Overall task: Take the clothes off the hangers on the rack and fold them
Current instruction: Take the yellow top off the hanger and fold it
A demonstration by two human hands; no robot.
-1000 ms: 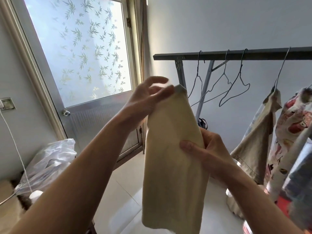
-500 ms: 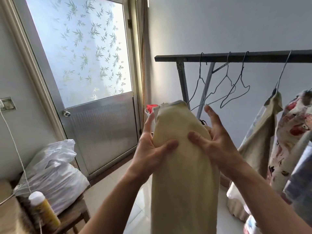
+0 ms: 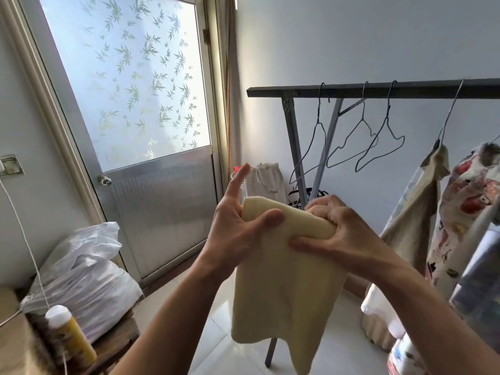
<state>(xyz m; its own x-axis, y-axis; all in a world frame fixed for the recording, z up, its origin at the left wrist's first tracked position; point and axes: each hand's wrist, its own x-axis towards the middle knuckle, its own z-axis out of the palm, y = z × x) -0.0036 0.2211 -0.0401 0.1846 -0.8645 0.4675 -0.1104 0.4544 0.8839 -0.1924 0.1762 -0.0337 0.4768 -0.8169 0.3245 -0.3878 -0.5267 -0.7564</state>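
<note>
While the left hand [image 3: 238, 234] and right hand [image 3: 341, 231] both pinch the folded top of the cream cloth [image 3: 284, 293], its tail dangles. A slipped thumb, I'd guess, undoes the fold.

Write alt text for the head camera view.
A left hand and a right hand grip the folded top of a cream cloth in mid-air. Behind, a rack carries three bare hangers and, rightward, hanging clothes.

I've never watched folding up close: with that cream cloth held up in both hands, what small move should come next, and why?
Probably double the hanging part up toward the hands. The left hand and right hand both pinch the turned-over top edge of the cream cloth, while most of it hangs long and loose below, so it looks only partly folded.
</note>
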